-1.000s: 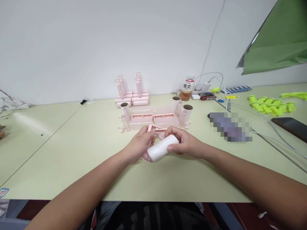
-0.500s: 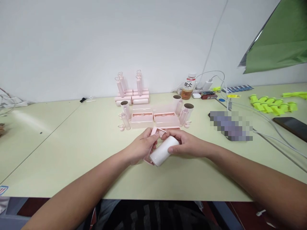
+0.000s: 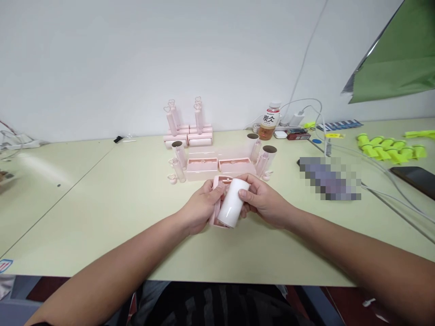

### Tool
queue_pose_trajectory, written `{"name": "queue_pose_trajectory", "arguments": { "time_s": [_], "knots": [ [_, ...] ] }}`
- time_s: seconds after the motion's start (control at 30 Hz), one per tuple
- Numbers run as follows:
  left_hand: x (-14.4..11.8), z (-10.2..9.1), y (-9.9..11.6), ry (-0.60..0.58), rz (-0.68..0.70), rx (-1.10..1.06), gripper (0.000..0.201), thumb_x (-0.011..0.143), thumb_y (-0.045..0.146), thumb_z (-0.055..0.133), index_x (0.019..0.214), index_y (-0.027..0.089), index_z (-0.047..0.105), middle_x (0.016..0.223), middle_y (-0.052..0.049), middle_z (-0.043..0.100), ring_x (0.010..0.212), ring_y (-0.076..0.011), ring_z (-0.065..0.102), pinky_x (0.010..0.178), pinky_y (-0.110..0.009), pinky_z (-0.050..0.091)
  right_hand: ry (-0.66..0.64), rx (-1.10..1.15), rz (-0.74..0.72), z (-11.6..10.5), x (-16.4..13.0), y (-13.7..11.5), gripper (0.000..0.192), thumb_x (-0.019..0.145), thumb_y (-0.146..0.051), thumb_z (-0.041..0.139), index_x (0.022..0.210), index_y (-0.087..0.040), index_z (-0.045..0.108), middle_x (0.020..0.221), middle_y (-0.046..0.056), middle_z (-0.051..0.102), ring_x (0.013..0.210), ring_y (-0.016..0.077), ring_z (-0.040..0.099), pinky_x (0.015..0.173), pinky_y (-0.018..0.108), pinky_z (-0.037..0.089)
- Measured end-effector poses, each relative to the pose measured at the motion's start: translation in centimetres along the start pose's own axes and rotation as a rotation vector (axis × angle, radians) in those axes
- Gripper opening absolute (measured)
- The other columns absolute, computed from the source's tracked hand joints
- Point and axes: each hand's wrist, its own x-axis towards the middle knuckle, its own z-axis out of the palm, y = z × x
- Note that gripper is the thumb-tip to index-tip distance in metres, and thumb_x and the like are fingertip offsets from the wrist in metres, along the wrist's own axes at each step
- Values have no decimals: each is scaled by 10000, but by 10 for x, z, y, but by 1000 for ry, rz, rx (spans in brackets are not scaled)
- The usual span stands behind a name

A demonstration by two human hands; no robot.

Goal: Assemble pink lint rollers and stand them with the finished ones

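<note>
My right hand [image 3: 264,203] grips a white roll [image 3: 232,203], its long axis pointing away from me. My left hand [image 3: 201,206] holds a pink plastic case [image 3: 216,209] pressed against the roll's left side. Both hands meet just above the pale green table [image 3: 118,199], near its middle. Most of the case is hidden behind my fingers and the roll.
Behind my hands lie two open pink cases [image 3: 220,166], flanked by clear tubes and cardboard-core rolls [image 3: 179,156]. Further back stand assembled pink rollers [image 3: 186,129]. A drink bottle [image 3: 269,121], cables [image 3: 380,172], yellow-green parts [image 3: 387,147] and a dark phone [image 3: 413,175] occupy the right side.
The white roll has turned from lying crosswise to pointing away from me, and both hands have brought it against the pink case.
</note>
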Motion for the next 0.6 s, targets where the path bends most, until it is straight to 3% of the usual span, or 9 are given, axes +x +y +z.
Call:
{"name": "queue_pose_trajectory", "arguments": {
  "time_s": [0.1,0.17,0.27,0.33,0.4,0.5,0.6],
  "knots": [
    [-1,3,0,78,47,-15,259,920,395,589,1058,199,491,996,-60,636,760,-162,638,658,-293,536,-19,-17,-62,7,-4,2,663,734,-429,827,1246,-247,446,1116,72,638,923,190,652,715,289,571],
    [0,4,-1,88,101,-11,291,893,413,629,1034,197,495,977,-43,631,798,-156,623,682,-269,521,-49,1,-25,10,-7,1,796,736,-399,835,1362,-304,352,1315,98,560,1072,227,620,808,348,575],
    [1,4,-6,61,237,39,390,847,478,672,1051,206,481,993,-30,615,845,-158,600,697,-255,508,-76,138,60,11,-10,-4,692,881,-532,645,1446,-400,267,1473,90,441,1132,245,603,842,449,580],
    [0,4,-11,25,349,95,421,846,513,661,1080,219,470,1032,-30,600,875,-162,589,712,-258,509,-85,253,60,12,-10,-8,547,953,-605,461,1446,-425,307,1499,67,425,1165,246,589,869,485,568],
    [0,2,-15,-13,433,165,409,873,522,625,1106,229,461,1053,-33,588,886,-167,583,720,-266,507,-76,314,53,14,-10,-13,488,975,-610,389,1424,-420,373,1472,56,471,1170,243,588,869,471,564],
    [0,-1,-22,-45,570,282,394,916,514,566,1156,224,448,1077,-53,572,928,-186,574,750,-289,497,-88,343,76,16,-11,-15,479,966,-580,435,1372,-331,480,1343,86,590,1087,245,627,849,424,557],
    [0,-6,-26,-80,744,428,386,957,474,511,1228,215,421,1161,-86,539,1051,-221,544,867,-353,483,-203,405,138,18,-13,-13,549,897,-617,508,1279,-228,565,1208,111,656,1000,245,646,868,417,534]
  ]
}}
